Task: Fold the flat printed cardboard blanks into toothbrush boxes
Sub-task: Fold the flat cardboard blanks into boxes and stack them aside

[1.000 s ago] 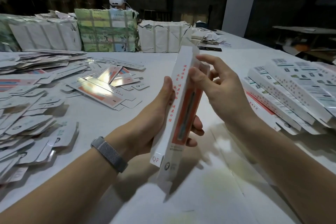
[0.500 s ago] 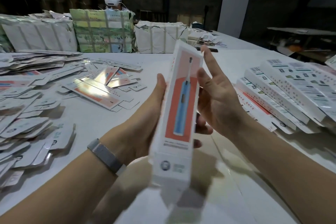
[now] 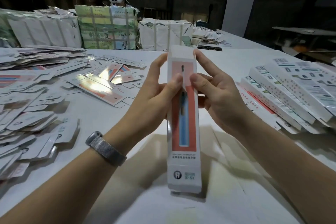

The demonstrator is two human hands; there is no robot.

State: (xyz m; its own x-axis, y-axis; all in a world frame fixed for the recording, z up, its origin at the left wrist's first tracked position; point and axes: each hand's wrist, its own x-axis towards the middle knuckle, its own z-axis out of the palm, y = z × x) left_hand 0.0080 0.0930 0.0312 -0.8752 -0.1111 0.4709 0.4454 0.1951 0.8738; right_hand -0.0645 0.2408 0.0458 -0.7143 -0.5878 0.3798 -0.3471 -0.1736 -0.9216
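Toothbrush box (image 3: 183, 132), folded into a long sleeve, held upright above the white tabletop (image 3: 109, 114), printed front toward the camera. Gripped on its left edge by the left hand (image 3: 154, 96), thumb on the front face, fingers (image 3: 160, 60) curled around the top corner. Gripped on its right edge by the right hand (image 3: 218, 94), thumb likewise on the front. Heaped on the left, flat printed blanks (image 3: 36, 100). Stacked on the right, finished boxes (image 3: 291, 92). Along the far edge, wrapped bundles (image 3: 107, 29).
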